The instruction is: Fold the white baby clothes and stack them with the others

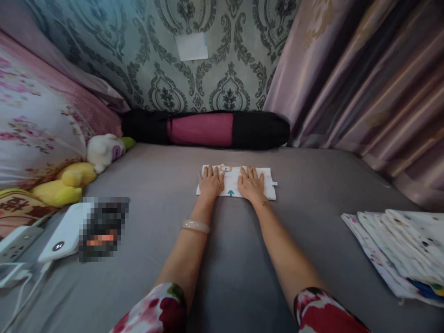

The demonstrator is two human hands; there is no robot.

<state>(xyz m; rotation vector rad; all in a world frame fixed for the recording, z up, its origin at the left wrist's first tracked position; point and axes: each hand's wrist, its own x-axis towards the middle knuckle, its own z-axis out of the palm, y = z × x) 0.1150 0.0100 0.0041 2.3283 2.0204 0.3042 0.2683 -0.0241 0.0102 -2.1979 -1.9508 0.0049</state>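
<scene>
A folded white cloth (230,181) with small printed figures lies flat on the grey bed sheet (229,240), a little tag sticking out at its right end. My left hand (211,181) rests palm down on its left part, fingers spread. On the right part lies my right hand (251,184), also flat with the fingers apart. A strip of the cloth shows between the two hands; what lies under the palms is hidden. A pale bangle (196,225) is on my left wrist.
A stack of folded cloths (405,245) sits at the right. A long black and pink bag (201,129) lies along the wall. At the left are a white power bank (67,231), a power strip (21,243), cables, a blurred-out object and plush toys (104,151).
</scene>
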